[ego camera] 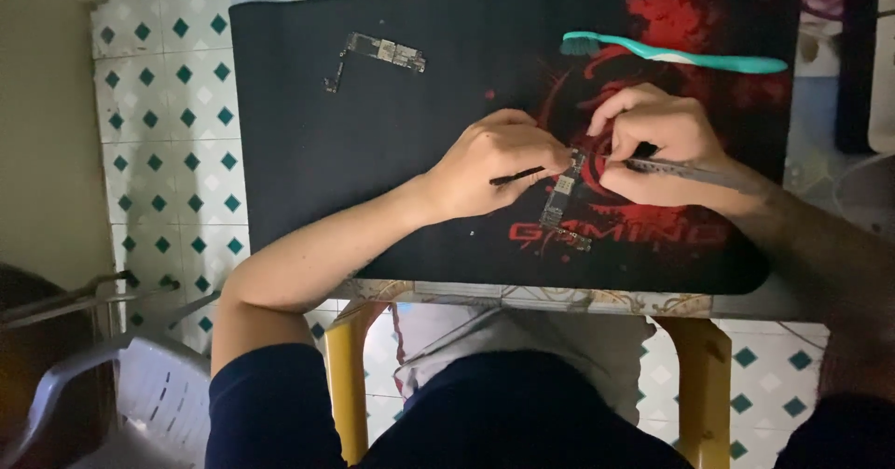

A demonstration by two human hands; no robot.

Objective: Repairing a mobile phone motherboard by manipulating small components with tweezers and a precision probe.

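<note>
A narrow phone circuit board (562, 203) lies on the black and red desk mat (373, 171), near its front edge. My left hand (499, 161) pinches the board's top end and has a thin black tool (517, 176) under its fingers. My right hand (657, 143) is shut on grey metal tweezers (695, 172), whose tip points at the top of the board. Both hands meet over that end, and the fingertips hide the exact contact spot.
A second circuit board (382, 53) lies at the mat's far left. A teal toothbrush (671, 55) rests at the far right. The mat covers a small table with yellow legs (343, 376) on a tiled floor. A grey plastic chair (121, 385) stands at the left.
</note>
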